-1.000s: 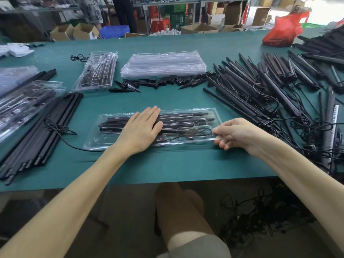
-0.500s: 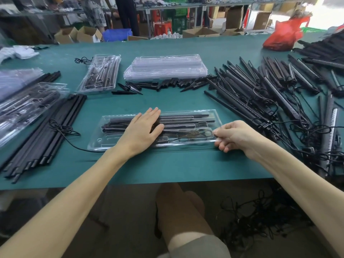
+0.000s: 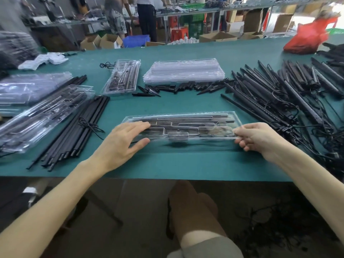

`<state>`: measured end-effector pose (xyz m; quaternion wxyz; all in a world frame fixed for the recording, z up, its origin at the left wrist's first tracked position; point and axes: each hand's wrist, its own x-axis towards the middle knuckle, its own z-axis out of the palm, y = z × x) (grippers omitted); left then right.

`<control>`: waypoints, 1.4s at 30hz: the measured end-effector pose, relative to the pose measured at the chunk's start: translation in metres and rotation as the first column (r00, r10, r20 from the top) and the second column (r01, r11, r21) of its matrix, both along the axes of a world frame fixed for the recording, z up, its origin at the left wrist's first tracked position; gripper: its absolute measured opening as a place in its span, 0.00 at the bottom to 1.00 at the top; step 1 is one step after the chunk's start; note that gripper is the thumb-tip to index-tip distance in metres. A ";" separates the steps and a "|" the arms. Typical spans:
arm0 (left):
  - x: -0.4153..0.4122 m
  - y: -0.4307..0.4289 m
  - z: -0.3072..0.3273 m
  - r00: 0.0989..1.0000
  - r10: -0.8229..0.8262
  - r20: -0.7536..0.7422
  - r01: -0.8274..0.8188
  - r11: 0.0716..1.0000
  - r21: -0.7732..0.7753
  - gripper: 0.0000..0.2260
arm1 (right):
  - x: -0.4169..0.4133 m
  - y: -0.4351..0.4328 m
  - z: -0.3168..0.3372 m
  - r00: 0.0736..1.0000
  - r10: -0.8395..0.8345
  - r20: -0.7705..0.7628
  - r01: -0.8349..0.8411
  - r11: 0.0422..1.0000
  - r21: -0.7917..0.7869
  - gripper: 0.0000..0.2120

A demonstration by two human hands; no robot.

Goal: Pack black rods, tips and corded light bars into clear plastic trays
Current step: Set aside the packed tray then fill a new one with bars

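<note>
A filled clear plastic tray (image 3: 186,125) with black rods, tips and a coiled cord inside hangs just above the green table (image 3: 167,164), casting a shadow under it. My left hand (image 3: 122,142) grips its left end, fingers on top and thumb at the near edge. My right hand (image 3: 253,136) pinches its right end. Loose black rods (image 3: 78,123) lie to the left. A row of black tips (image 3: 186,87) lies behind the tray. Corded light bars (image 3: 279,94) are heaped on the right.
A stack of empty clear trays (image 3: 184,71) sits at the back centre, with one packed tray (image 3: 122,77) left of it. More packed trays (image 3: 42,112) pile up at far left. A red bag (image 3: 309,38) and white cloth (image 3: 42,60) lie at the back.
The tray has come up off the table. My left hand slid from pressing flat on the lid to gripping the tray's left end; my right hand stays on the right end.
</note>
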<state>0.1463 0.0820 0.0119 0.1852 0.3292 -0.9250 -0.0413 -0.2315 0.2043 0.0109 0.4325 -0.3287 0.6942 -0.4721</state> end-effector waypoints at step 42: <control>-0.077 0.029 -0.007 0.997 -0.014 0.080 0.039 0.947 -0.320 0.15 | -0.001 0.000 -0.002 0.999 0.039 -0.026 -0.039 0.999 0.024 0.06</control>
